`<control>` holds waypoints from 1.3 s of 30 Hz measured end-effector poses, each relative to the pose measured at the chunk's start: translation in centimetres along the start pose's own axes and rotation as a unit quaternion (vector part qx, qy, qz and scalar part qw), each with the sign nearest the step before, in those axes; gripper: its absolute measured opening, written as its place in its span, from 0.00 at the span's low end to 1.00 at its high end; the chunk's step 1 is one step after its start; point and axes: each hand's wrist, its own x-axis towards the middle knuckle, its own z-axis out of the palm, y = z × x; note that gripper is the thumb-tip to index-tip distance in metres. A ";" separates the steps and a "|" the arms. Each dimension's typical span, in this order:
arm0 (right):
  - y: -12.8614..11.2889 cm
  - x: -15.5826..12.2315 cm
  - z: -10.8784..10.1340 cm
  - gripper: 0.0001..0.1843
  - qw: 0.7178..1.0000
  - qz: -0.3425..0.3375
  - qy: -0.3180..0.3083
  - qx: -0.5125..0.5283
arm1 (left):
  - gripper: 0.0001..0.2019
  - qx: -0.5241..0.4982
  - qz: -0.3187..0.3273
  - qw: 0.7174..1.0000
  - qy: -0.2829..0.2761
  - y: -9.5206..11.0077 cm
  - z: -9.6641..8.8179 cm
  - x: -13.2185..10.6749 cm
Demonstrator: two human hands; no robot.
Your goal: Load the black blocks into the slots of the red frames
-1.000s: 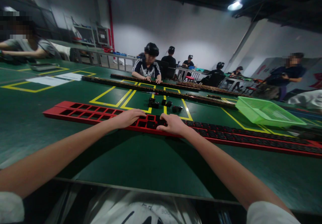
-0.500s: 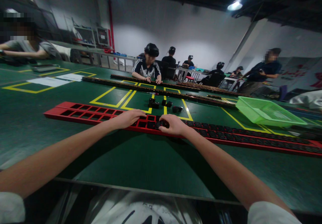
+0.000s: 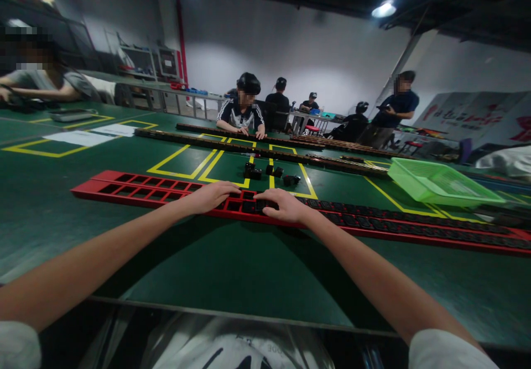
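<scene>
Item: one long, narrow red tray [image 3: 92, 187] with two rows of square cells, lying across the green tabletop [image 3: 199, 269]; left-end cells bare, right-hand stretch filled with black square parts [image 3: 375, 224]. Left hand [image 3: 213, 195]: loosely open, laid on the tray's middle. Right hand [image 3: 282, 205]: thumb and fingers curved about one small black piece [image 3: 260, 205]; whether gripped, I cannot tell.

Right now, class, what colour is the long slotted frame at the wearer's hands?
The long slotted frame is red, seen best in the head view.
</scene>
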 end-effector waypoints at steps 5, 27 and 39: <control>0.2 0.2 -0.1 0.23 0.999 -0.030 -0.028 -0.021 | 0.19 -0.006 0.003 1.000 -0.006 0.2 -0.1 0.1; -0.3 0.1 0.0 0.19 0.997 -0.012 0.010 -0.077 | 0.19 -0.013 0.013 1.000 0.004 0.1 0.0 0.1; -0.3 0.0 0.0 0.20 0.997 -0.025 0.015 -0.066 | 0.19 -0.008 0.025 1.000 0.014 -0.1 0.2 0.1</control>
